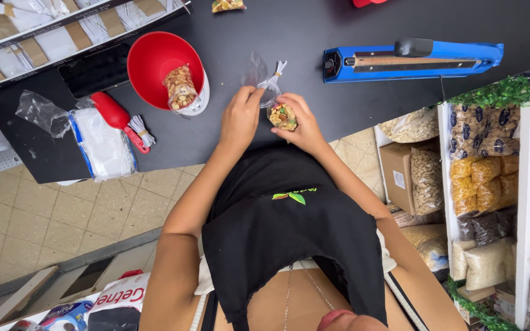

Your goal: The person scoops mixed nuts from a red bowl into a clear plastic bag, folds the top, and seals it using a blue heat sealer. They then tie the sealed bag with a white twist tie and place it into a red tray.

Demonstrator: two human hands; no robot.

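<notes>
My right hand (pixel 297 122) grips a small clear bag of mixed nuts (pixel 283 116) just above the near edge of the black counter (pixel 289 30). My left hand (pixel 240 116) pinches the bag's gathered neck, where a white twist tie (pixel 274 76) sticks up beside the loose plastic top. Both hands are close together over the counter. A second filled bag of nuts (pixel 180 87) lies inside a red bowl (pixel 154 58) that sits on a small white scale, to the left of my hands.
A blue heat sealer (pixel 412 60) lies at the right of the counter. A red scoop (pixel 115 113), a bundle of white ties (pixel 139 127) and a stack of clear bags (pixel 102 144) lie at the left. Shelves with packed goods (pixel 486 178) stand to the right.
</notes>
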